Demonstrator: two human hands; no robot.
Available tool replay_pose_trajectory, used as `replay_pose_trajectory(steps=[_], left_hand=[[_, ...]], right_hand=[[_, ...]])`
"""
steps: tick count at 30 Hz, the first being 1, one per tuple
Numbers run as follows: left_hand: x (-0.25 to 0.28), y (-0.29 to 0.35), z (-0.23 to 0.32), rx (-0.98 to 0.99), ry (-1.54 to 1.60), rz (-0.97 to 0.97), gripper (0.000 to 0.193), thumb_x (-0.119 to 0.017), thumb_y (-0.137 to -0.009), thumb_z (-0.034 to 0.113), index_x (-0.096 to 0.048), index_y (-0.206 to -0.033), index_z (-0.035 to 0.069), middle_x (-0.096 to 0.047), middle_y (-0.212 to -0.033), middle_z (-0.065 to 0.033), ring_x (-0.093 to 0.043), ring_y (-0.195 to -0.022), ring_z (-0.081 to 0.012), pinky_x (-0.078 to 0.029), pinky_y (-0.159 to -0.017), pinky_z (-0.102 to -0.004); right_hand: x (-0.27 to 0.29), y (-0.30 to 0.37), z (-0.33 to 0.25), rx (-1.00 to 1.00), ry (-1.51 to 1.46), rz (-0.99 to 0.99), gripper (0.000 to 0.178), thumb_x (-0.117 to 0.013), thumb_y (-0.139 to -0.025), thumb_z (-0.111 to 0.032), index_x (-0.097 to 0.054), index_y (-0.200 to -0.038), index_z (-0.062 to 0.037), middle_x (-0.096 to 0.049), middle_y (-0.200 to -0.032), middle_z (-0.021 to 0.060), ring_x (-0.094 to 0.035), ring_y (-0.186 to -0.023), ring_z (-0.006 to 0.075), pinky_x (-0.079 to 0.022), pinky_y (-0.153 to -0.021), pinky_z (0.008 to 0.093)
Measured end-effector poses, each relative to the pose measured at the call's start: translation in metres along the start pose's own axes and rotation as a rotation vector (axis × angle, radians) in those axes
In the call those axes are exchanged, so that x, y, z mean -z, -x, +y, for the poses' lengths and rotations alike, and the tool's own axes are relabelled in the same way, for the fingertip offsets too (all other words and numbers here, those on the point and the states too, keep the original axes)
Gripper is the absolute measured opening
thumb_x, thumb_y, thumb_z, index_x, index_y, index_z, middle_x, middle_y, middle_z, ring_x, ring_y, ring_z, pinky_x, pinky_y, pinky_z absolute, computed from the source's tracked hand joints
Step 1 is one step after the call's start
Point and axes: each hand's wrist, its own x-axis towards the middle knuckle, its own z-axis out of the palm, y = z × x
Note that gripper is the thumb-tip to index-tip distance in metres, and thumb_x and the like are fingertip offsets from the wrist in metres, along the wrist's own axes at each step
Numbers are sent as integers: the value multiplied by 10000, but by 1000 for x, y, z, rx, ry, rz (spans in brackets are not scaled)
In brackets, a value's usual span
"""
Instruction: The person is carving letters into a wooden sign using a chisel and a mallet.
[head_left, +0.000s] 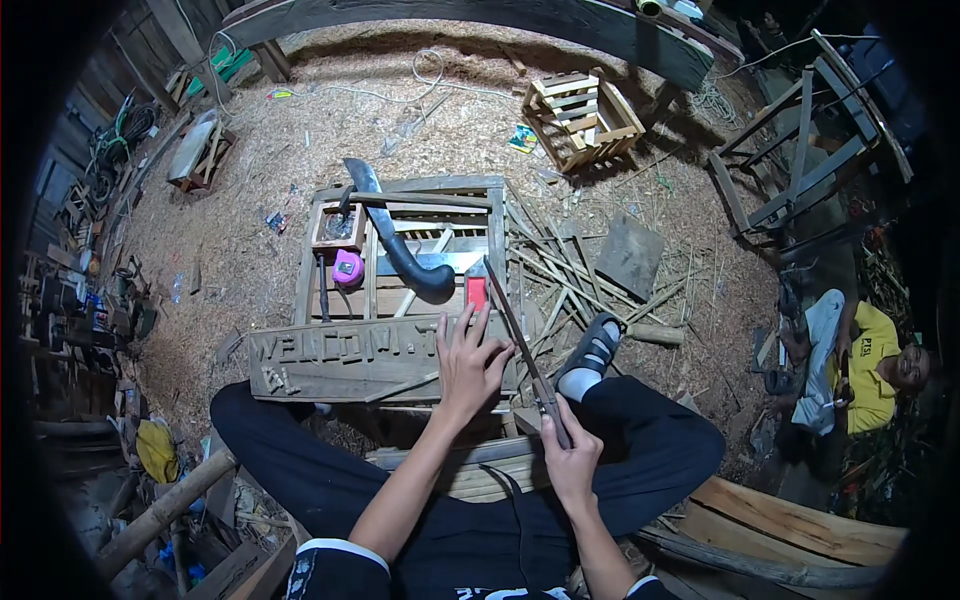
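Observation:
A long knife with a narrow dark blade and brown handle is gripped in my right hand, its tip pointing away from me. My left hand is over a wooden board that bears raised letters made of sticks. Thumb and forefinger pinch together beside the blade, while the other fingers stretch out; anything between them is too small to make out. Beyond the board lie a red-handled try square, a machete with a black handle, a pink tape measure and a hammer.
A small wooden box stands on the slatted wooden frame. Thin sticks lie scattered to its right, near a slatted crate. A person in a yellow shirt sits at the far right. Wood shavings cover the ground.

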Motion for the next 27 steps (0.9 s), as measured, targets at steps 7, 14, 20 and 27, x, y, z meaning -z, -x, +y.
replay_pose_trajectory(steps=[7,14,20,27], left_hand=[[0,-1,0,-12,-9,-1,154,-850,-902,261,-824,-905,110,-598,-1604,-140,-464,-1536,-360,-206,-1295,-630],[1,-3,2,-11,0,10,140,-859,-885,238,-809,-887,107,-599,-1603,-131,-473,-1533,-355,-205,-1299,-629],[0,-2,2,-9,-6,17,153,-864,-879,247,-800,-866,109,-608,-1593,-124,-486,-1520,-346,-208,-1297,-625],[2,-2,2,-8,-4,24,150,-864,-880,250,-799,-864,116,-613,-1587,-117,-500,-1504,-333,-210,-1299,-620]], right_hand=[[-11,-7,7,49,30,9,408,-747,-1024,-94,-706,-1407,37,-821,-978,178,-734,-870,83,-591,-782,310],[-5,-5,-9,-37,99,-33,404,-736,-1026,-75,-703,-1413,36,-809,-935,176,-741,-838,98,-589,-768,310],[5,8,-16,-44,104,-42,400,-736,-1034,-75,-697,-1410,54,-815,-965,180,-747,-867,105,-593,-776,309],[10,8,-29,-113,113,-49,394,-744,-1039,-84,-700,-1401,65,-818,-972,180,-718,-871,82,-588,-770,294]])
